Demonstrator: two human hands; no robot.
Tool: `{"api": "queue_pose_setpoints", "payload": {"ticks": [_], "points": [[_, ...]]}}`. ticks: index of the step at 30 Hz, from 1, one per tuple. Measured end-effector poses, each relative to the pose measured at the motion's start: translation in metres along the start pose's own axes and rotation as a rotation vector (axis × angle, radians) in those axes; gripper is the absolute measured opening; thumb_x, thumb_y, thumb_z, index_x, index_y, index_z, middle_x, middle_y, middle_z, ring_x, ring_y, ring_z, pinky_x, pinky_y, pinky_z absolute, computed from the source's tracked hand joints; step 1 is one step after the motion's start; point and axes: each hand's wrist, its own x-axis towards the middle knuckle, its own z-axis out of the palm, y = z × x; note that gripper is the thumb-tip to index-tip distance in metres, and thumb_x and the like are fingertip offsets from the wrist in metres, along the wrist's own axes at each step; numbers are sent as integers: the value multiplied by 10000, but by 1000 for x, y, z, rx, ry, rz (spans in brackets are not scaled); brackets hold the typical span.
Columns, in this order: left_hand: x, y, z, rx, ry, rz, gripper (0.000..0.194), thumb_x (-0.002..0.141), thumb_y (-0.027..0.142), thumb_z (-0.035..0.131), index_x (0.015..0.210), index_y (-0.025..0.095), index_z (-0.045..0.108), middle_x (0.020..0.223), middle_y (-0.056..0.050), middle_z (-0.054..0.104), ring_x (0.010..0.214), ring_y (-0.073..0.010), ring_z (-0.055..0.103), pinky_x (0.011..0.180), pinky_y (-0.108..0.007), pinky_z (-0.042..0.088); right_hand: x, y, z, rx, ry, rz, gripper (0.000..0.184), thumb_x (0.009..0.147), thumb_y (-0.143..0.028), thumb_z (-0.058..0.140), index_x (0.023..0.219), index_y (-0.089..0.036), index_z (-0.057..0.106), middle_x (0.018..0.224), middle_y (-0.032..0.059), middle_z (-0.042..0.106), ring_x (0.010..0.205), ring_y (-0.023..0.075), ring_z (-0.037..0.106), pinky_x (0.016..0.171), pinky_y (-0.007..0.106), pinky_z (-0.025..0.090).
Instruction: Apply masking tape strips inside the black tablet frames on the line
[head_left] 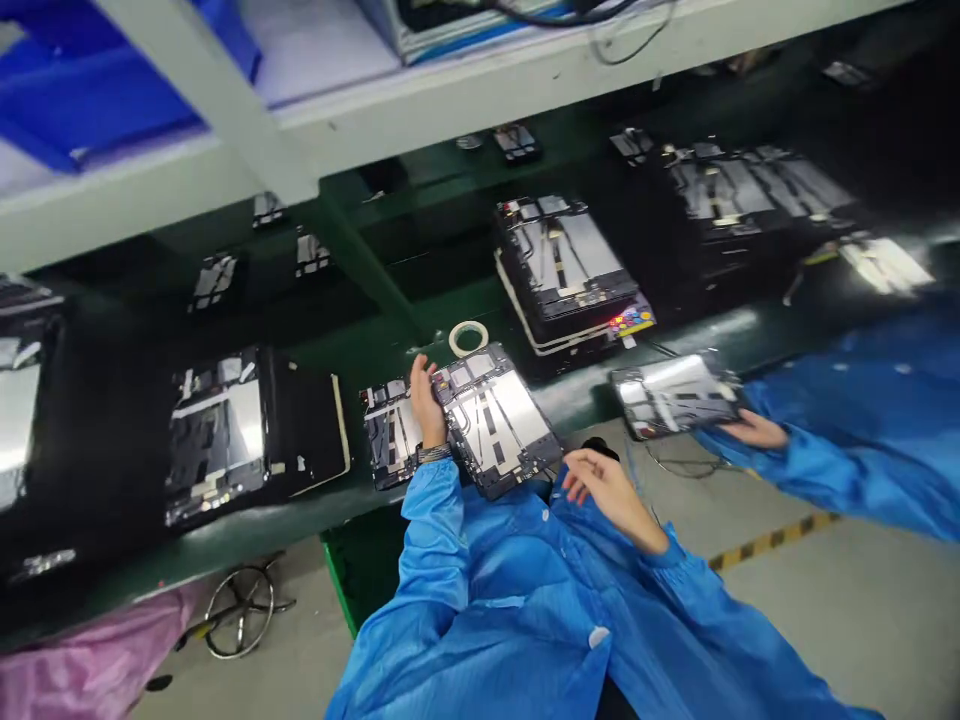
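An opened tablet (pixel 501 420) with its silver battery and dark ribbon cables exposed is tilted in front of my body, over the bench edge. My left hand (pixel 429 405) grips its left edge, fingertips pointing up. Close to the tablet's lower right corner is my right hand (pixel 607 488), its fingers curled together; anything between them is too small to make out. A second opened tablet (pixel 391 430) lies on the bench, partly behind my left wrist. Just beyond the held tablet rests a roll of cream tape (pixel 469 338).
A stack of opened tablets (pixel 566 260) stands ahead, beside a small lit board (pixel 631 318). On the right, a co-worker's hand (pixel 754 430) holds another opened tablet (pixel 675 395). More tablets (pixel 217 430) lie left. A white shelf beam (pixel 480 105) crosses above the dark green bench (pixel 300 525).
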Motion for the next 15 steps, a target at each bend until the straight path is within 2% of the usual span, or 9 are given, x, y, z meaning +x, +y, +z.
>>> {"api": "queue_pose_setpoints", "payload": {"ticks": [2,4,7,9,11,12,14,15], "points": [[-15,10,-1,-71,99,-185,535,1079,510,343,1461,182,523,1588,-171,517,1392,-203,596,1181,-375,457,1,-7,-12,24,206,-42,505,786,-713,770,944,-239,698,792,45,744,666,217,695,582,330,523],[-38,22,-8,-31,165,-351,535,1082,524,314,1450,181,496,1566,-179,516,1429,-209,569,1185,-380,452,0,-15,-34,26,361,-53,474,777,-692,756,912,-241,695,809,60,742,717,237,692,635,355,536],[-83,39,-29,136,242,-408,433,1042,473,462,1354,184,540,1453,-147,585,1369,-224,601,1171,-405,466,-1,-32,-92,-98,658,-104,372,870,-595,629,931,-233,688,915,112,761,893,292,704,824,431,570],[-113,48,-41,236,227,-376,399,1001,472,551,1265,174,584,1347,-132,635,1285,-246,643,1148,-434,486,7,-51,-142,-326,813,-133,329,927,-482,544,995,-202,704,1078,164,764,1062,322,678,1004,468,524],[-134,54,-43,293,200,-413,399,974,489,601,1223,178,607,1312,-126,652,1290,-265,637,1157,-454,480,25,-74,-190,-554,809,-93,346,957,-377,514,1134,-161,718,1261,198,733,1247,344,603,1139,477,430],[-141,57,-39,287,184,-483,410,971,506,602,1226,185,614,1322,-127,654,1314,-273,625,1166,-467,474,38,-86,-210,-651,789,-72,371,963,-332,514,1209,-134,709,1349,215,698,1323,354,555,1183,477,377],[-149,62,-25,190,122,-651,445,986,555,566,1253,204,633,1356,-127,664,1371,-280,601,1190,-482,458,66,-109,-240,-746,692,35,433,977,-300,531,1320,-76,668,1438,256,641,1387,373,503,1201,471,332],[-150,65,-16,114,72,-711,471,993,589,542,1258,215,652,1363,-122,678,1388,-281,597,1202,-479,451,79,-118,-250,-752,615,79,453,986,-310,545,1330,-39,657,1422,284,642,1377,383,511,1175,464,349]]}}
